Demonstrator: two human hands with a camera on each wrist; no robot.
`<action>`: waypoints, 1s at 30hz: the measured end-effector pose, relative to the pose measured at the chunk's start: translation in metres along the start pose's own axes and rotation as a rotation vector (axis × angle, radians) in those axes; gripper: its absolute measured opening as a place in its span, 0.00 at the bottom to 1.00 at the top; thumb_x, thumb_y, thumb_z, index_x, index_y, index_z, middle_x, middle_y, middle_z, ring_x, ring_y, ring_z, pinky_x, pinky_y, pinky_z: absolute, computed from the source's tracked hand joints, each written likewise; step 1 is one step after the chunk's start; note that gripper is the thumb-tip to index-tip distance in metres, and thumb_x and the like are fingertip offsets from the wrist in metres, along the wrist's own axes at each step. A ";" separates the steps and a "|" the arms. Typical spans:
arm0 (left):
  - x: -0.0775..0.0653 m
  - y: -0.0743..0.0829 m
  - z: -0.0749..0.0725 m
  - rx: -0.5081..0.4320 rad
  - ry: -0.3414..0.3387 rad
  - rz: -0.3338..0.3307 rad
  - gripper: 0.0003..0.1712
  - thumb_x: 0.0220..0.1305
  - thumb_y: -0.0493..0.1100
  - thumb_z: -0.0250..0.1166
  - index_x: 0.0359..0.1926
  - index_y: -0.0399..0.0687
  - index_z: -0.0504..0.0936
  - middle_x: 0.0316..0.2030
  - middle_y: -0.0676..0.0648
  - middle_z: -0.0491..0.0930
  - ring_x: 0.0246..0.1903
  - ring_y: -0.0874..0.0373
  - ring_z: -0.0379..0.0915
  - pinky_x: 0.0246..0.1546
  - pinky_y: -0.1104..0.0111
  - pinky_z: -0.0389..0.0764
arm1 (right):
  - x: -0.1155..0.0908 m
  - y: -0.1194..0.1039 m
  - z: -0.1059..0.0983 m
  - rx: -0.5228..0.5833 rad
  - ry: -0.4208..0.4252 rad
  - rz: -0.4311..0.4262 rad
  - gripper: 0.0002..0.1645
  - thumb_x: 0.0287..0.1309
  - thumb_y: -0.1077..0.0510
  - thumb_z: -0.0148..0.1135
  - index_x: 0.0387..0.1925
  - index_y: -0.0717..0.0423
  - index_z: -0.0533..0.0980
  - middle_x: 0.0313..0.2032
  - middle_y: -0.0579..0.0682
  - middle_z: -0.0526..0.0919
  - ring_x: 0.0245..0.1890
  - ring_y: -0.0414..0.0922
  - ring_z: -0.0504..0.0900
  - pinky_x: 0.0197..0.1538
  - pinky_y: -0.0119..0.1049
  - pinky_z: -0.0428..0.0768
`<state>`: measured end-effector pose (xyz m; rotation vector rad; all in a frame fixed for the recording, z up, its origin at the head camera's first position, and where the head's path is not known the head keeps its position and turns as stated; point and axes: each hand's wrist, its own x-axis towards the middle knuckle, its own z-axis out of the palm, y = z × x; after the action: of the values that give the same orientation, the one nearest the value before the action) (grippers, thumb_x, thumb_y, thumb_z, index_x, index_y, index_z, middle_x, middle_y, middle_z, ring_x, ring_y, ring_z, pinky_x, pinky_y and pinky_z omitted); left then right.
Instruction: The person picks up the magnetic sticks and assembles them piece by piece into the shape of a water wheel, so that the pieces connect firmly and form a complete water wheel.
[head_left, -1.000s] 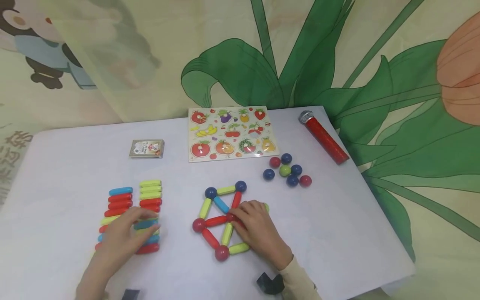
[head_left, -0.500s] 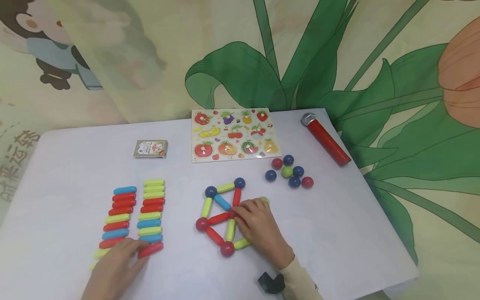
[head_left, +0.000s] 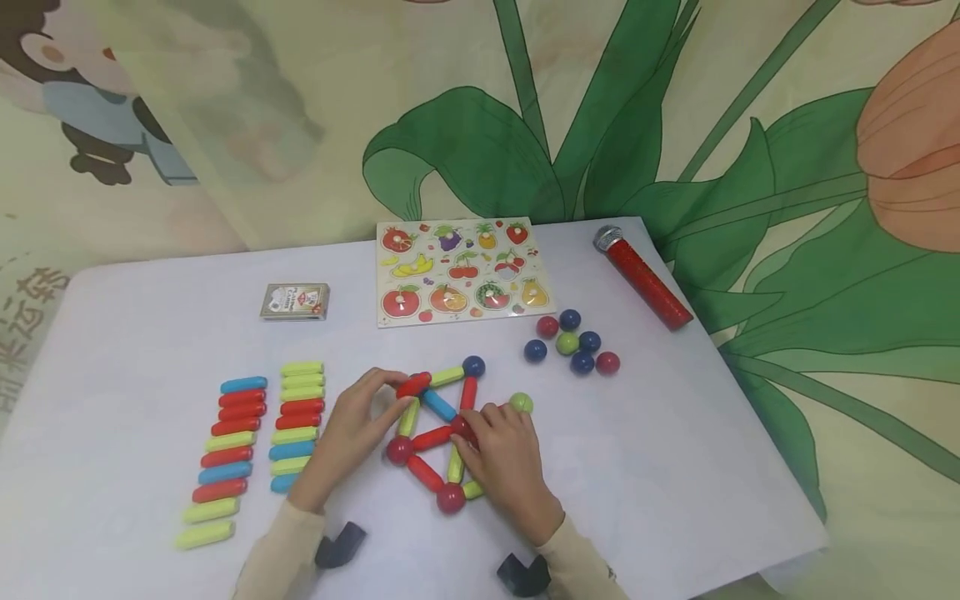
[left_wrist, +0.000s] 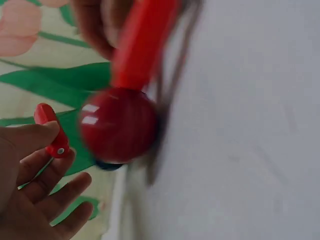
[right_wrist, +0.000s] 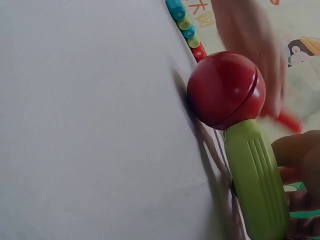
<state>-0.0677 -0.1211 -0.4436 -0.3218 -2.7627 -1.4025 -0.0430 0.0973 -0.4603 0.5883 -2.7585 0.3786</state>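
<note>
My left hand (head_left: 360, 429) pinches a red magnetic rod (head_left: 415, 384) between thumb and fingers; in the left wrist view that rod (left_wrist: 51, 131) shows a metal dot at one end. It hovers over the upper left corner of a flat frame of rods and balls, hiding the blue ball there. With thumb and fingertips, my right hand (head_left: 510, 458) grips the red ball (head_left: 462, 427) at the frame's centre, covering part of its right side. Other corners show a blue ball (head_left: 473, 367), a red ball (head_left: 399, 450), a lower red ball (head_left: 451, 497) and a green ball (head_left: 521, 403).
Two columns of loose rods (head_left: 228, 456) lie on the left of the white table (head_left: 675, 467). Several loose balls (head_left: 567, 342) sit right of centre. Behind are a card box (head_left: 295, 302), a fruit puzzle board (head_left: 463, 273) and a red microphone (head_left: 645, 279).
My left hand has picked the bottom red rod from the right column and carried it up and right to the frame. My right hand stays at the centre ball.
</note>
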 end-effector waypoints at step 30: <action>0.036 0.019 0.024 0.232 -0.086 0.048 0.19 0.54 0.43 0.72 0.47 0.45 0.81 0.38 0.50 0.80 0.37 0.56 0.73 0.41 0.62 0.80 | 0.001 0.012 -0.011 0.154 -0.186 -0.101 0.21 0.49 0.48 0.73 0.47 0.45 0.82 0.40 0.42 0.81 0.44 0.41 0.74 0.52 0.42 0.72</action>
<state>-0.0976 -0.0850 -0.4388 -0.4449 -2.9262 -1.0669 -0.0462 0.1109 -0.4521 0.8376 -2.8777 0.5422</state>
